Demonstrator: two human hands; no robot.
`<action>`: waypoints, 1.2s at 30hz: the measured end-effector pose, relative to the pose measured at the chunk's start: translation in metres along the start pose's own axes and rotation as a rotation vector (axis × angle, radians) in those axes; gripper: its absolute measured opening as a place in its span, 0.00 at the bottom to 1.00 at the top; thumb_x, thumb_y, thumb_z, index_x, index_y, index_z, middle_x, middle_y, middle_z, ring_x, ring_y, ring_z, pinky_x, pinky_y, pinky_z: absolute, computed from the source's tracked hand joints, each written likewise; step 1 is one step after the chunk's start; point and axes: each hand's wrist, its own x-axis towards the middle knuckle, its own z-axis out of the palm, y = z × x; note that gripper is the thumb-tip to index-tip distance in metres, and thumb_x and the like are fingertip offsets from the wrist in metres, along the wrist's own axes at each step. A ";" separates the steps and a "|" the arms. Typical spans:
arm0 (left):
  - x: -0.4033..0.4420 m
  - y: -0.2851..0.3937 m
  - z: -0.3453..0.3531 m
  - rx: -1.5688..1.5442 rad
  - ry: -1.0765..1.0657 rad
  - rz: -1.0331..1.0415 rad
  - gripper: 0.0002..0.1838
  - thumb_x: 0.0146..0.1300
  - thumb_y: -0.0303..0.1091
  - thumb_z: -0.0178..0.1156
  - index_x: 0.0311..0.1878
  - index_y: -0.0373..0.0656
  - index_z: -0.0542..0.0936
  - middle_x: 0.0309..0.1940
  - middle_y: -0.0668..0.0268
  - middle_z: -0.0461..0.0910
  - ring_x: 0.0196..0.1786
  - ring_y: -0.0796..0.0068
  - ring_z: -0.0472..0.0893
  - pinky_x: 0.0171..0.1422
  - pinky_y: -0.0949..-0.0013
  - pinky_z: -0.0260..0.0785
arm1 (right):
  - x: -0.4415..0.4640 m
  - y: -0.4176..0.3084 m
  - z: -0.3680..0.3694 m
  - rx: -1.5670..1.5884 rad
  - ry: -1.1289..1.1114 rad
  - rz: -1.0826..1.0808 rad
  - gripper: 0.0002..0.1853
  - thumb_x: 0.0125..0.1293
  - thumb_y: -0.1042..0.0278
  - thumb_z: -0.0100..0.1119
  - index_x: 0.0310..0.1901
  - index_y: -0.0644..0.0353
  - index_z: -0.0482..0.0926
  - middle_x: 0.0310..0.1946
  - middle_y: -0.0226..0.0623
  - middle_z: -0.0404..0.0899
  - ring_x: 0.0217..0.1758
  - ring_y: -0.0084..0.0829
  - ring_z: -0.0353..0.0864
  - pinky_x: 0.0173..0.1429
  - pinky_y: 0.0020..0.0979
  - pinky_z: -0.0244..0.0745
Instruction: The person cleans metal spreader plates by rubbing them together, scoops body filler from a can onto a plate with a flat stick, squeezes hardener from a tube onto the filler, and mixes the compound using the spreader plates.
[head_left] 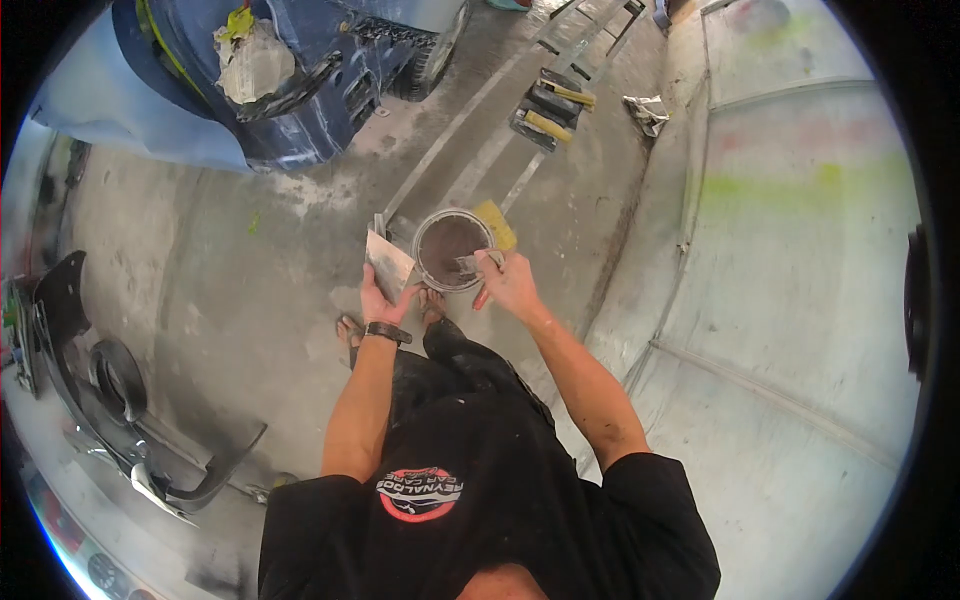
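Observation:
My left hand (382, 300) grips a flat, light-coloured metal plate (388, 262), tilted just left of the can. A round open can (418, 262) holds thick grey-brown paste (450, 243). My right hand (512, 287) is closed around a putty knife (468, 264), whose blade is at the paste near the can's right inner edge. Something red, probably its handle (482, 298), shows below the fingers. A yellow flat piece (496, 222) sticks out beside the can at its upper right.
A blue car body (300, 120) with a wheel (432, 65) stands at upper left. Sanding blocks (548, 108) and a metal stand (590, 40) are ahead. A wall (800, 260) runs along the right. Black car parts (110, 420) and a tyre (117, 380) lie at left.

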 end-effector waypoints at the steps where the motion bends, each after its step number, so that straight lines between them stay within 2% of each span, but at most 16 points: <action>1: 0.000 0.000 0.000 0.003 0.008 0.003 0.30 0.77 0.56 0.51 0.73 0.50 0.68 0.71 0.61 0.70 0.72 0.45 0.69 0.67 0.24 0.64 | 0.003 0.017 0.005 0.075 0.030 0.021 0.21 0.76 0.59 0.55 0.49 0.74 0.83 0.22 0.44 0.84 0.22 0.34 0.86 0.29 0.33 0.79; 2: 0.001 -0.001 0.001 0.006 0.015 0.008 0.30 0.77 0.56 0.51 0.73 0.50 0.68 0.71 0.61 0.70 0.72 0.45 0.69 0.67 0.23 0.63 | 0.006 0.029 0.009 0.149 0.059 0.041 0.21 0.76 0.57 0.55 0.49 0.72 0.84 0.23 0.43 0.85 0.22 0.33 0.86 0.23 0.33 0.76; 6: 0.006 0.000 -0.005 0.000 -0.012 0.012 0.30 0.77 0.56 0.51 0.73 0.49 0.67 0.72 0.61 0.69 0.73 0.44 0.68 0.67 0.19 0.59 | 0.001 0.052 0.021 0.559 0.262 0.165 0.20 0.76 0.61 0.57 0.46 0.76 0.82 0.29 0.46 0.86 0.30 0.33 0.88 0.24 0.33 0.77; 9: -0.002 0.000 0.010 -0.003 0.027 0.000 0.29 0.81 0.55 0.41 0.76 0.49 0.64 0.73 0.57 0.68 0.77 0.45 0.63 0.74 0.17 0.46 | -0.011 0.055 0.010 0.736 0.305 0.214 0.19 0.76 0.63 0.57 0.46 0.78 0.80 0.34 0.50 0.85 0.36 0.35 0.89 0.28 0.33 0.80; 12: -0.013 0.012 0.015 -0.004 0.154 -0.017 0.31 0.79 0.55 0.47 0.76 0.46 0.63 0.73 0.57 0.69 0.75 0.46 0.66 0.72 0.18 0.52 | -0.027 0.057 -0.015 0.753 0.312 0.160 0.19 0.77 0.65 0.57 0.50 0.79 0.78 0.39 0.52 0.85 0.42 0.39 0.89 0.35 0.34 0.83; 15: -0.033 0.032 0.020 0.039 0.127 0.125 0.33 0.75 0.58 0.54 0.74 0.47 0.67 0.71 0.60 0.70 0.73 0.49 0.69 0.74 0.32 0.62 | -0.053 0.052 -0.039 0.727 0.320 0.099 0.20 0.78 0.63 0.55 0.54 0.77 0.77 0.44 0.51 0.85 0.45 0.41 0.89 0.45 0.35 0.86; 17: -0.036 0.060 0.002 0.170 0.090 0.104 0.32 0.75 0.57 0.55 0.72 0.47 0.69 0.70 0.61 0.72 0.72 0.52 0.70 0.73 0.37 0.65 | -0.069 0.053 -0.059 0.692 0.308 0.075 0.20 0.80 0.61 0.53 0.57 0.73 0.77 0.48 0.49 0.85 0.46 0.38 0.89 0.52 0.34 0.86; 18: -0.036 0.069 -0.003 0.234 0.073 0.096 0.31 0.74 0.57 0.56 0.72 0.48 0.70 0.70 0.62 0.72 0.72 0.53 0.71 0.72 0.39 0.66 | -0.078 0.053 -0.069 0.736 0.316 0.072 0.20 0.79 0.62 0.54 0.58 0.75 0.76 0.48 0.51 0.84 0.47 0.40 0.88 0.52 0.36 0.86; 19: -0.054 0.075 0.019 0.252 0.113 0.090 0.29 0.74 0.53 0.58 0.70 0.46 0.72 0.66 0.62 0.77 0.66 0.57 0.76 0.70 0.48 0.71 | -0.088 0.052 -0.079 0.781 0.323 0.070 0.21 0.79 0.62 0.54 0.58 0.77 0.75 0.48 0.52 0.84 0.47 0.43 0.88 0.52 0.37 0.86; 22: -0.060 0.094 0.029 0.375 0.007 0.165 0.29 0.73 0.50 0.61 0.68 0.40 0.73 0.61 0.61 0.80 0.60 0.59 0.81 0.67 0.54 0.74 | -0.115 0.049 -0.109 0.886 0.329 0.052 0.22 0.78 0.62 0.56 0.59 0.78 0.74 0.49 0.53 0.83 0.49 0.45 0.87 0.53 0.40 0.86; 25: -0.066 0.102 0.050 0.646 0.071 0.258 0.27 0.70 0.50 0.65 0.63 0.39 0.77 0.54 0.63 0.84 0.56 0.66 0.83 0.64 0.57 0.76 | -0.142 0.038 -0.133 0.935 0.340 0.022 0.23 0.77 0.60 0.57 0.59 0.76 0.74 0.50 0.53 0.82 0.49 0.46 0.87 0.55 0.41 0.85; 28: -0.052 0.093 0.056 0.780 0.102 0.310 0.28 0.69 0.49 0.66 0.63 0.38 0.77 0.54 0.63 0.84 0.55 0.68 0.83 0.61 0.61 0.76 | -0.165 0.023 -0.154 0.977 0.357 -0.034 0.23 0.76 0.59 0.58 0.59 0.74 0.75 0.49 0.51 0.83 0.47 0.45 0.88 0.55 0.42 0.84; 31: -0.055 0.075 0.089 0.883 0.064 0.268 0.29 0.69 0.51 0.66 0.63 0.38 0.77 0.54 0.63 0.83 0.56 0.70 0.82 0.61 0.64 0.74 | -0.188 0.012 -0.177 0.953 0.373 -0.094 0.22 0.76 0.58 0.59 0.58 0.72 0.76 0.48 0.50 0.84 0.46 0.43 0.88 0.54 0.41 0.84; 34: -0.039 0.053 0.109 0.957 0.039 0.290 0.29 0.72 0.53 0.62 0.58 0.32 0.79 0.50 0.62 0.84 0.50 0.71 0.81 0.58 0.64 0.73 | -0.211 -0.012 -0.191 0.916 0.407 -0.165 0.21 0.76 0.58 0.58 0.57 0.71 0.77 0.45 0.49 0.86 0.43 0.40 0.89 0.50 0.39 0.87; 36: -0.030 0.042 0.122 0.967 -0.020 0.234 0.33 0.71 0.56 0.63 0.64 0.35 0.76 0.57 0.60 0.81 0.57 0.69 0.80 0.63 0.64 0.72 | -0.224 -0.023 -0.197 0.900 0.445 -0.203 0.20 0.77 0.59 0.56 0.56 0.72 0.77 0.44 0.49 0.87 0.41 0.39 0.90 0.46 0.36 0.90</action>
